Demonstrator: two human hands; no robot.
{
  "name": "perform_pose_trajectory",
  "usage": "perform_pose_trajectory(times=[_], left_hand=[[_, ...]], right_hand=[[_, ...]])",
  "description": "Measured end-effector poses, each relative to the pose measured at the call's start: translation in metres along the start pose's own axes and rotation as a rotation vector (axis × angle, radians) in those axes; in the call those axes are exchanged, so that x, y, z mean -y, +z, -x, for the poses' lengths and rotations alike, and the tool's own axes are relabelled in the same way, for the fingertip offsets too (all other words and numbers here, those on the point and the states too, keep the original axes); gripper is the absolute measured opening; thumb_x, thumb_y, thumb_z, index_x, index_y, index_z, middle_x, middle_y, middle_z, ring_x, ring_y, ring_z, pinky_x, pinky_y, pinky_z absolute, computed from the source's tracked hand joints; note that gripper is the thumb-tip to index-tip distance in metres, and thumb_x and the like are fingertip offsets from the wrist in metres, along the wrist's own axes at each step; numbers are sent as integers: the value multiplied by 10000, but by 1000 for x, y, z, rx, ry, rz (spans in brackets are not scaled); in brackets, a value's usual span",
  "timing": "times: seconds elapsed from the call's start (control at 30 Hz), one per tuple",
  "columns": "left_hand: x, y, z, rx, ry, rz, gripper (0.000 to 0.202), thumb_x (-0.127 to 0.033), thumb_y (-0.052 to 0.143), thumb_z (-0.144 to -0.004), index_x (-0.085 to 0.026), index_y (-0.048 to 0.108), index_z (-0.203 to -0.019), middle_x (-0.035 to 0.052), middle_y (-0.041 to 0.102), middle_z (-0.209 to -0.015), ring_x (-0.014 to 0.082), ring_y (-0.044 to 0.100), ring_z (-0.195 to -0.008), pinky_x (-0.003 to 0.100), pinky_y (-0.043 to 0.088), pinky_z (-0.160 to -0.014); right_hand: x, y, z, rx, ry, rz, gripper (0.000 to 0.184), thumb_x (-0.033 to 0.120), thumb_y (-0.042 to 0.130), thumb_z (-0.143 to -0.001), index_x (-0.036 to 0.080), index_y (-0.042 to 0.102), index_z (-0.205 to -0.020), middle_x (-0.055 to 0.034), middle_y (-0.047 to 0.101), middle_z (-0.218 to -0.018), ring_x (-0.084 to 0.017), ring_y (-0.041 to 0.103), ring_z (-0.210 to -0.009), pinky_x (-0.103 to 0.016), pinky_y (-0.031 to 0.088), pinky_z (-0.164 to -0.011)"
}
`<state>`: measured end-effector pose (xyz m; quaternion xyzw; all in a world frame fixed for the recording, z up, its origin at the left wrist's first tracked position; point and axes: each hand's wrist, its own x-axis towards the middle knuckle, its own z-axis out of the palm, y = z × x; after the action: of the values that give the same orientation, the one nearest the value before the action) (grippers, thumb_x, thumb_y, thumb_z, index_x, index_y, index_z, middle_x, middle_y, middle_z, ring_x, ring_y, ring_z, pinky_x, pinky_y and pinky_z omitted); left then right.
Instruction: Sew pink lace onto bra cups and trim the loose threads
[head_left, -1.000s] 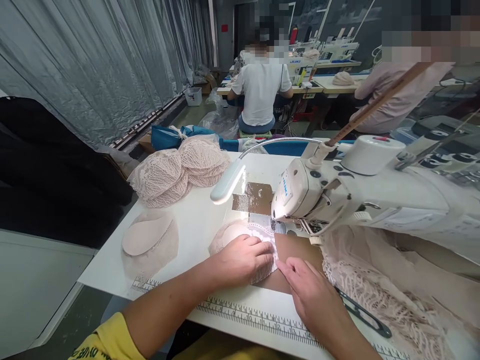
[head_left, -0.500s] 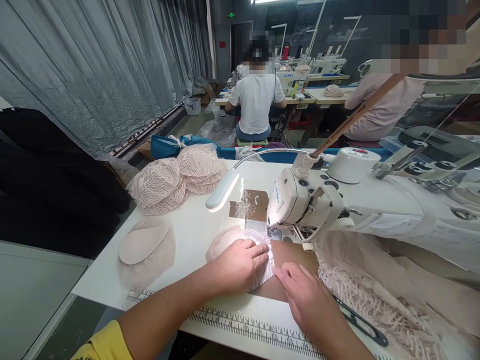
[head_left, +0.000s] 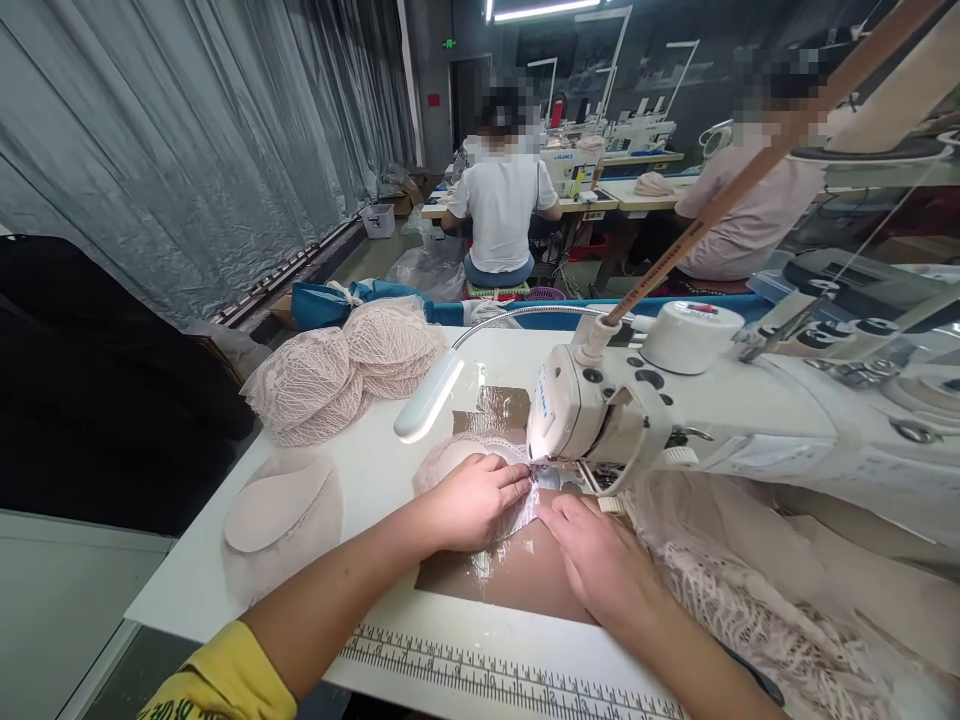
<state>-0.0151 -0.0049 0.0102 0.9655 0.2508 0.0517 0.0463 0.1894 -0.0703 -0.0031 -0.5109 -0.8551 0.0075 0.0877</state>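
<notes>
My left hand (head_left: 474, 495) lies flat, fingers together, on a pale pink lace bra cup (head_left: 457, 460) on the white sewing table (head_left: 375, 470). The fingertips reach close to the needle of the white sewing machine (head_left: 600, 410). My right hand (head_left: 596, 560) rests flat beside it on a brown taped patch (head_left: 517, 580), its fingertips touching the lace edge just before the presser foot. Neither hand grips anything; both press the fabric down.
A stack of lace cups (head_left: 345, 365) and flat foam pads (head_left: 274, 500) lie at the table's left. A gooseneck lamp (head_left: 427, 395) hangs over the work. Loose lace fabric (head_left: 765, 600) piles at the right. A ruler strip (head_left: 487, 675) runs along the front edge. Two people sit at machines behind.
Both hands have slid forward with the lace cup toward the needle, uncovering more of the brown patch. The view has tilted upward slightly.
</notes>
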Motion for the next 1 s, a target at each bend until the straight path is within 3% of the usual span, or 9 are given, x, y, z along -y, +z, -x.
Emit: perform_pose_trajectory(times=[0.17, 0.37, 0.67, 1.0], left_hand=[[5, 0, -1, -53, 9, -8, 467, -206, 505, -850, -110, 500, -1307, 122, 524, -1336, 252, 502, -1031, 375, 425, -866], [0, 2, 5, -126, 65, 62, 358, -142, 444, -908, -171, 541, -1251, 101, 579, -1270, 217, 524, -1023, 350, 424, -865], [12, 2, -2, -102, 40, 83, 368, -133, 446, -908, -168, 541, -1262, 85, 586, -1272, 221, 498, -1034, 352, 393, -902], [18, 2, -8, -75, -12, 73, 391, -133, 490, -859, -157, 551, -1244, 108, 597, -1222, 236, 493, -1015, 363, 386, -887]], right_hand=[[-2, 13, 0, -204, -34, 71, 419, 4, 442, -767, 163, 667, -1083, -69, 655, -874, -190, 561, -725, -289, 374, -591], [-2, 7, 0, -195, -73, 112, 435, 5, 453, -747, 139, 675, -1096, -82, 679, -883, -190, 581, -734, -272, 407, -539], [-3, 11, -7, -218, -12, 150, 491, -2, 407, -754, 179, 678, -1123, -86, 709, -961, -156, 619, -695, -240, 482, -578], [-11, 18, -2, -195, 62, -51, 480, 34, 368, -831, 199, 678, -1158, -103, 701, -1036, -165, 669, -829, -237, 525, -669]])
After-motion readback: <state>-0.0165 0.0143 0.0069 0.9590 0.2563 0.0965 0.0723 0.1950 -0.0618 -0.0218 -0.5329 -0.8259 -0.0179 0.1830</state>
